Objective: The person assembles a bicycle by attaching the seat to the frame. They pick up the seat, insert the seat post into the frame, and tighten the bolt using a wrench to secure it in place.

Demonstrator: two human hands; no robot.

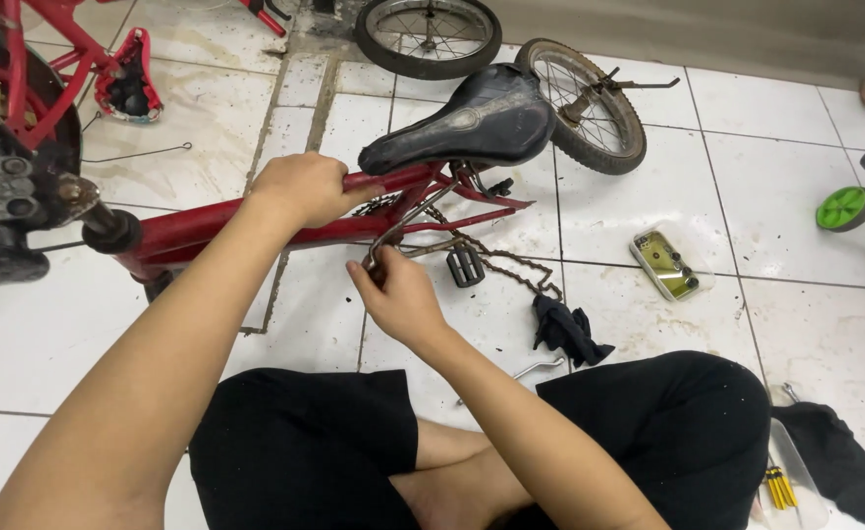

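Observation:
A small red bicycle frame (197, 231) lies across the white tiled floor in front of me, with a black saddle (472, 123) at its right end. My left hand (300, 188) is wrapped around the red top tube just left of the saddle. My right hand (398, 290) sits below the frame, fingers pinched on a thin rusty metal rod (403, 224) that runs up toward the saddle. A rusty chain (511, 267) hangs loose from the frame onto the tiles beside a black pedal (465, 265).
Two detached spoked wheels (582, 103) lie behind the saddle. A dark rag (568, 332), a wrench (540, 368), a small clear tray with parts (665, 263), a green training wheel (845, 208) and a container of yellow-handled tools (778, 486) lie on the floor. My crossed legs fill the foreground.

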